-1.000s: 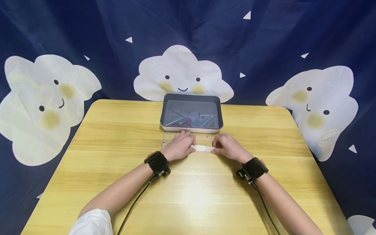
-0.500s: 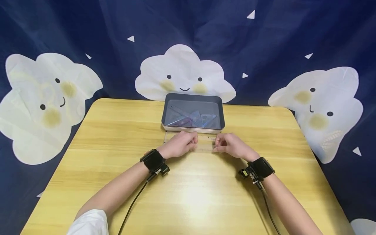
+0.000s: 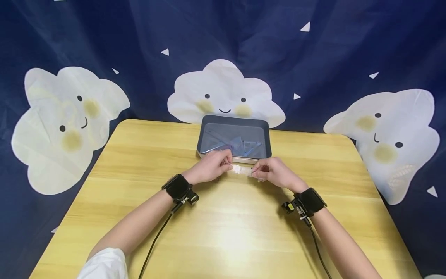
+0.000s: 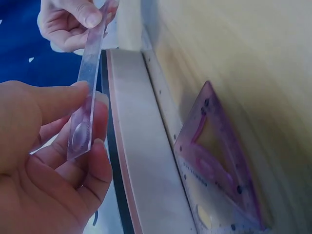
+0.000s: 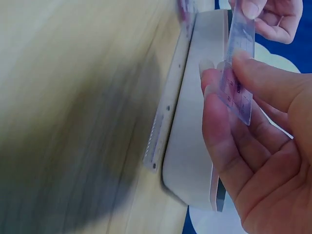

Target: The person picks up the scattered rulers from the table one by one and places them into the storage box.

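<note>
Held between my two hands is a short clear ruler (image 3: 242, 170), raised in front of the tray. My left hand (image 3: 211, 166) pinches one end between thumb and fingers. My right hand (image 3: 277, 173) pinches the opposite end the same way; printed marks show there in the right wrist view. Beneath, a second clear ruler (image 5: 168, 108) lies on the table along the tray's near side. A purple-tinted set square (image 4: 231, 146) lies beside it in the left wrist view. Both are mostly hidden by the hands in the head view.
Behind the hands stands a shallow tray (image 3: 237, 121) with a dark grey inside and pale outer wall. In it lie a blue-edged set square (image 3: 253, 147) and other clear drawing pieces. Black cameras with cables are strapped to both wrists. A dark blue cloud-print curtain (image 3: 146, 23) hangs behind the table.
The ruler between my hands has come up and forward, closer to the tray's front edge. Both hands keep their pinch on it. The head view has shifted slightly.
</note>
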`<act>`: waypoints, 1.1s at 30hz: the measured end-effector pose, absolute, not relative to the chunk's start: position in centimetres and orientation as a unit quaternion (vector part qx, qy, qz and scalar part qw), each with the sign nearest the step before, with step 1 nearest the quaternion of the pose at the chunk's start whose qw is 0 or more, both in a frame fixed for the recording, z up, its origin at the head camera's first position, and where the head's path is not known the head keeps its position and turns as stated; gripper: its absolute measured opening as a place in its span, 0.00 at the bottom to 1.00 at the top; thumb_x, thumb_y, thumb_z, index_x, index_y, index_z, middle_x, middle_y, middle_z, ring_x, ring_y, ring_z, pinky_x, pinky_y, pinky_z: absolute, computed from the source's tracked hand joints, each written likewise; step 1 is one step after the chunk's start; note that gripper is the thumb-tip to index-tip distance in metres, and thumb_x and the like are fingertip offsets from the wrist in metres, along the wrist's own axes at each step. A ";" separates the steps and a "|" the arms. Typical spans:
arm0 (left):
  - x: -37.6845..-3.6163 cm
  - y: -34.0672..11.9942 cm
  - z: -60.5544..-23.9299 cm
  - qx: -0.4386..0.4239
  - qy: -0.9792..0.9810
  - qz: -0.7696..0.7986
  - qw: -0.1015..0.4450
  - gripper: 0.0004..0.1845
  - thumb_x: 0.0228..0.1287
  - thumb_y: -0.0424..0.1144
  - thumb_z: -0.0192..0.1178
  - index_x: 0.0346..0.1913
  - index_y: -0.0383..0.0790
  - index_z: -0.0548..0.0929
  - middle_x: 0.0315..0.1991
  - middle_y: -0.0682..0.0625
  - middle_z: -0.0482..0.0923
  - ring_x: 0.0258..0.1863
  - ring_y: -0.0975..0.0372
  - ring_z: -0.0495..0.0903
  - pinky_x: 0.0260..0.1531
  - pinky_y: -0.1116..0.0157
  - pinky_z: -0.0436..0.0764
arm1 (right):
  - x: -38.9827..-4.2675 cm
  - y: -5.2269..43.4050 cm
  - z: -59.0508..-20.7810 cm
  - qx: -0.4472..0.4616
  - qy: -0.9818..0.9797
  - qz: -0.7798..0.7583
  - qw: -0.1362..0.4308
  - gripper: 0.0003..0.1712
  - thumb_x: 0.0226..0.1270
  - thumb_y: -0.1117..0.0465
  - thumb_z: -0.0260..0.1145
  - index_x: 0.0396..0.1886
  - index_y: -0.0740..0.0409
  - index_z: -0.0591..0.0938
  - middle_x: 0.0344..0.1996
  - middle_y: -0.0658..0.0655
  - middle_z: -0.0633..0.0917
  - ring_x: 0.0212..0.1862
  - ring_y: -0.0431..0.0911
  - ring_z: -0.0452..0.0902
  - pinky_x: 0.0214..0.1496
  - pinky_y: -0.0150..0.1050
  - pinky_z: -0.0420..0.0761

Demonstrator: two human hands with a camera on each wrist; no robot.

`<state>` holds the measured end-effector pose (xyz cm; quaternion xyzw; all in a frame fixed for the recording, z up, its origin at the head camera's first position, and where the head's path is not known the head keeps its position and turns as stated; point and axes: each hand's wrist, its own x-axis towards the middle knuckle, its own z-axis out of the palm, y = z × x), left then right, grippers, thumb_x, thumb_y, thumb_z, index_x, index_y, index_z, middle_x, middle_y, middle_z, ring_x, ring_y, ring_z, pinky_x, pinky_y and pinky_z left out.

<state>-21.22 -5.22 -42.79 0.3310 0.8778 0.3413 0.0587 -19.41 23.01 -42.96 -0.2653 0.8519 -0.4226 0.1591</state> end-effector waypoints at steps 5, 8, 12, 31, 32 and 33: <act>-22.0 -6.0 -42.6 0.303 0.876 0.370 0.060 0.12 0.69 0.38 0.71 0.49 0.39 0.80 0.40 0.50 0.87 0.40 0.61 0.85 0.46 0.62 0.84 | -19.6 22.4 -43.0 -0.248 0.850 -0.438 0.157 0.03 0.71 0.67 0.71 0.41 0.63 0.88 0.31 0.63 0.89 0.30 0.59 0.87 0.35 0.52 0.88; -22.7 -6.5 -42.2 0.283 0.876 0.386 0.060 0.14 0.68 0.39 0.72 0.49 0.37 0.80 0.39 0.51 0.86 0.38 0.62 0.85 0.44 0.64 0.84 | -19.9 22.0 -43.0 -0.244 0.852 -0.441 0.143 0.04 0.72 0.66 0.71 0.42 0.63 0.88 0.29 0.60 0.89 0.30 0.60 0.86 0.35 0.52 0.87; -23.9 -7.0 -41.5 0.268 0.873 0.403 0.054 0.14 0.68 0.38 0.73 0.48 0.37 0.80 0.39 0.49 0.86 0.38 0.61 0.85 0.44 0.63 0.84 | -20.6 21.2 -42.7 -0.236 0.849 -0.455 0.128 0.05 0.73 0.67 0.70 0.43 0.65 0.88 0.28 0.60 0.90 0.31 0.61 0.87 0.35 0.51 0.87; -27.6 -7.7 -41.1 0.218 0.876 0.429 0.019 0.17 0.66 0.37 0.74 0.49 0.34 0.80 0.47 0.40 0.82 0.44 0.54 0.82 0.48 0.58 0.81 | -23.0 19.0 -42.3 -0.185 0.838 -0.498 0.121 0.09 0.73 0.69 0.68 0.48 0.70 0.86 0.33 0.67 0.89 0.33 0.60 0.88 0.39 0.56 0.88; -27.7 -7.8 -41.1 0.217 0.876 0.430 0.020 0.16 0.66 0.37 0.74 0.49 0.34 0.80 0.47 0.40 0.82 0.44 0.54 0.82 0.48 0.57 0.81 | -23.1 19.0 -42.3 -0.185 0.841 -0.495 0.116 0.09 0.73 0.69 0.69 0.48 0.70 0.85 0.32 0.66 0.89 0.33 0.59 0.88 0.39 0.55 0.88; -27.8 -7.8 -41.1 0.217 0.877 0.429 0.021 0.16 0.66 0.37 0.74 0.49 0.34 0.80 0.47 0.40 0.82 0.44 0.54 0.82 0.48 0.57 0.81 | -23.2 18.9 -42.4 -0.186 0.843 -0.492 0.112 0.10 0.73 0.68 0.69 0.49 0.70 0.85 0.32 0.64 0.89 0.32 0.58 0.87 0.39 0.55 0.88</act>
